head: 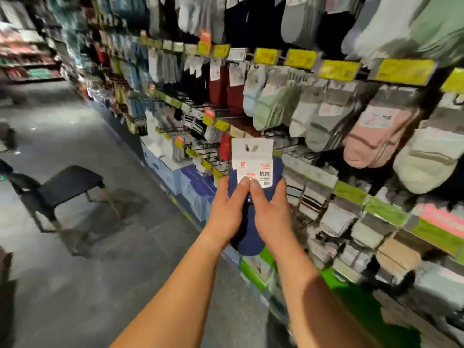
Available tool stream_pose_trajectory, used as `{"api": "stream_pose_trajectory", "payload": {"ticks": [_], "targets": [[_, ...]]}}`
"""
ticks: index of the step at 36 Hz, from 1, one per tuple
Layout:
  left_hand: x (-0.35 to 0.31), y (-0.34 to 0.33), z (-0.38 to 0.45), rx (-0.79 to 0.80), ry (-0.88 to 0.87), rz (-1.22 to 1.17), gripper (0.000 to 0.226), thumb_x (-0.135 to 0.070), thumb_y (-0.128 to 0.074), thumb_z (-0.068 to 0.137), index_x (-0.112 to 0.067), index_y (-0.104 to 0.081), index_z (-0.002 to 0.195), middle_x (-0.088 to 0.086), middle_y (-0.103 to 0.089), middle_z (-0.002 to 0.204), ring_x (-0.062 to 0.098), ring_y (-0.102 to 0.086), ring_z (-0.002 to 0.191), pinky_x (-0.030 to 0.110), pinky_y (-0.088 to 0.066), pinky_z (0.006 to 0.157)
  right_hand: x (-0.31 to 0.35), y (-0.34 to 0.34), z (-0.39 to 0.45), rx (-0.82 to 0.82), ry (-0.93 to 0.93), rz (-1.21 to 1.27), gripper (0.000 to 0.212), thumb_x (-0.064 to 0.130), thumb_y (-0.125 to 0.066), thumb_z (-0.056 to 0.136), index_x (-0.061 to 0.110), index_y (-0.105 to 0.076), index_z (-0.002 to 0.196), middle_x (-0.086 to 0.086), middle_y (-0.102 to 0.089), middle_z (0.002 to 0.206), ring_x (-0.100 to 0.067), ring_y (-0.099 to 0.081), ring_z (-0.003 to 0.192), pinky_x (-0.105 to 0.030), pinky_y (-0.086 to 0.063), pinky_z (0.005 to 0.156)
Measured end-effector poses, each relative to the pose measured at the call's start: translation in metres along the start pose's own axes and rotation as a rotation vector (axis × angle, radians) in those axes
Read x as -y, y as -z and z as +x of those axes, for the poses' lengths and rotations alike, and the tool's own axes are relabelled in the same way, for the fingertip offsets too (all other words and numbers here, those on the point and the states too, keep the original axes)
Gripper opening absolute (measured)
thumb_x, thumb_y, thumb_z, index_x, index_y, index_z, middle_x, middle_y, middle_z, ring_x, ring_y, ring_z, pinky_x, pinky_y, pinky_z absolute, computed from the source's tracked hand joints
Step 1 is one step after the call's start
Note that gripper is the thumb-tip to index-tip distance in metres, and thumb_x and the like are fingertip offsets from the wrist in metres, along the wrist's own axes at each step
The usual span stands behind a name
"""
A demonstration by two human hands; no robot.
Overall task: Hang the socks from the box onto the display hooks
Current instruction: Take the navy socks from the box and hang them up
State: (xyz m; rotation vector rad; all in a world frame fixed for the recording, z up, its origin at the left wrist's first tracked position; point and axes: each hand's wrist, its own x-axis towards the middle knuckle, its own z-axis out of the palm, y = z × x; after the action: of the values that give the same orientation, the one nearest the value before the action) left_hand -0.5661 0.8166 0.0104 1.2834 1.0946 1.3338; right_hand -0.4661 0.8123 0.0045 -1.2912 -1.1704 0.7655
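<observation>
A tall sock display wall (301, 96), crowded with hanging pairs too many to count, is being faced across a grey floor (75, 146) where one black chair (60, 189) is standing. One navy sock pack (251, 222) is being held up before the bare hooks (208, 149). It is being pinched by both grips, left hand (226, 209) and right hand (271, 212), thumbs pressed on its white card (252, 159). The card's hanger hole should probably be lined up squarely with a hook tip.

Sock-laden display hooks (283, 144); black chair (62, 187) on grey floor (75, 285)

Upright navy socks (247, 222), white-carded, mid-air
</observation>
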Motion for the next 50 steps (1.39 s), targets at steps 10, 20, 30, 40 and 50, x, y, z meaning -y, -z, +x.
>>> {"api": "stream_pose_trajectory", "payload": {"ticks": [10,20,30,40,50], "targets": [[-0.016,0.109,0.186,-0.016,0.01,0.029,0.029,-0.035,-0.056,0.102,-0.022,-0.058,0.128,-0.011,-0.07,0.116,-0.001,-0.066,0.105,0.013,-0.048,0.083,0.01,-0.162,0.155,0.02,0.017,0.087,0.046,0.043,-0.059,0.095,0.028,-0.044,0.136,0.019,-0.061,0.115,0.0,-0.06,0.104,-0.013,-0.046,0.082],[-0.021,0.187,0.351,0.095,0.0,-0.057,0.01,-0.031,-0.054,0.103,-0.036,-0.048,0.11,-0.025,-0.059,0.099,-0.029,-0.056,0.074,-0.002,-0.041,0.062,0.026,-0.281,0.284,-0.095,0.028,-0.042,0.054,0.051,-0.056,0.095,0.031,-0.039,0.142,0.011,-0.059,0.129,-0.015,-0.057,0.118,-0.029,-0.045,0.091],[-0.026,0.224,0.493,0.379,-0.034,-0.239,0.024,-0.028,-0.061,0.1,-0.027,-0.06,0.124,-0.004,-0.073,0.116,0.015,-0.07,0.108,0.03,-0.055,0.089,0.048,-0.36,0.364,-0.584,0.101,-0.204,0.046,0.072,-0.058,0.077,0.044,-0.055,0.113,0.006,-0.06,0.111,-0.013,-0.061,0.102,-0.039,-0.053,0.088],[-0.056,0.219,0.576,0.417,-0.064,-0.347,0.034,-0.045,-0.054,0.101,-0.024,-0.056,0.127,-0.004,-0.068,0.118,0.015,-0.066,0.11,0.03,-0.054,0.089,0.086,-0.376,0.42,-0.619,0.142,-0.12,0.023,0.04,-0.07,0.089,0.025,-0.057,0.1,0.014,-0.068,0.089,0.008,-0.063,0.075,-0.011,-0.044,0.061],[-0.081,0.214,0.646,0.566,0.06,-0.515,0.045,-0.05,-0.059,0.092,-0.025,-0.061,0.129,0.001,-0.073,0.12,0.024,-0.068,0.114,0.053,-0.049,0.103,0.114,-0.388,0.477,-0.747,0.18,-0.11,0.023,0.029,-0.076,0.086,0.026,-0.056,0.096,0.011,-0.07,0.095,0.0,-0.066,0.083,-0.022,-0.052,0.071]]}}
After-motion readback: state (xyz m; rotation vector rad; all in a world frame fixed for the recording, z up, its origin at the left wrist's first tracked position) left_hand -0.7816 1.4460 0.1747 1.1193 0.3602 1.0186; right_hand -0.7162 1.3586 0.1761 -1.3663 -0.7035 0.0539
